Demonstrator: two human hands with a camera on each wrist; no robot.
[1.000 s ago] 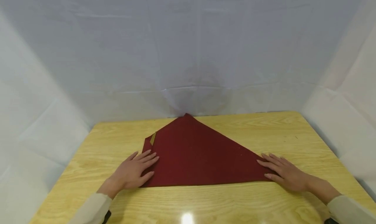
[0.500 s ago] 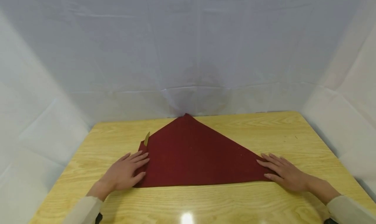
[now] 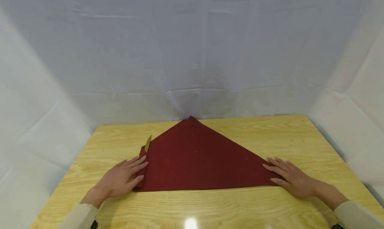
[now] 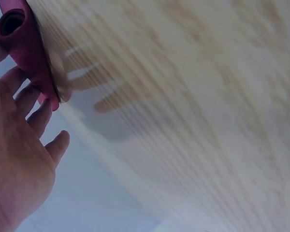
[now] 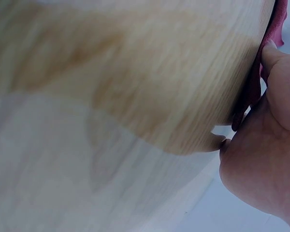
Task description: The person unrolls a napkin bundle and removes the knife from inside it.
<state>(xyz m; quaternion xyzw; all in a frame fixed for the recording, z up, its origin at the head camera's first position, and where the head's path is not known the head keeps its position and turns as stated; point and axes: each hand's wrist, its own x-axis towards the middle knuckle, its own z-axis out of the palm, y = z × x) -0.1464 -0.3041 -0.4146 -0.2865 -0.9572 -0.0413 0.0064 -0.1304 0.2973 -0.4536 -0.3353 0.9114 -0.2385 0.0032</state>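
A dark red cloth (image 3: 204, 159) lies folded in a triangle, its peak at the table's far edge. My left hand (image 3: 118, 180) rests with extended fingers on the left end, which is turned over. In the left wrist view this rolled end (image 4: 31, 53) shows a round hollow above the fingers. A narrow mustard-coloured strip (image 3: 148, 143) pokes out at the upper left edge; what it is I cannot tell. My right hand (image 3: 292, 179) lies flat with fingers on the pointed right corner. In the right wrist view the cloth's edge (image 5: 253, 87) runs beside the thumb.
The light wooden table (image 3: 240, 209) has white sheeting (image 3: 192, 55) standing behind it and on both sides. A bright light reflection (image 3: 191, 223) shines near the front edge.
My left hand has slid left, and the cloth's turned-over left end and mustard-coloured strip have shifted left with it. The turned-over part looks narrower. My right hand stays in place.
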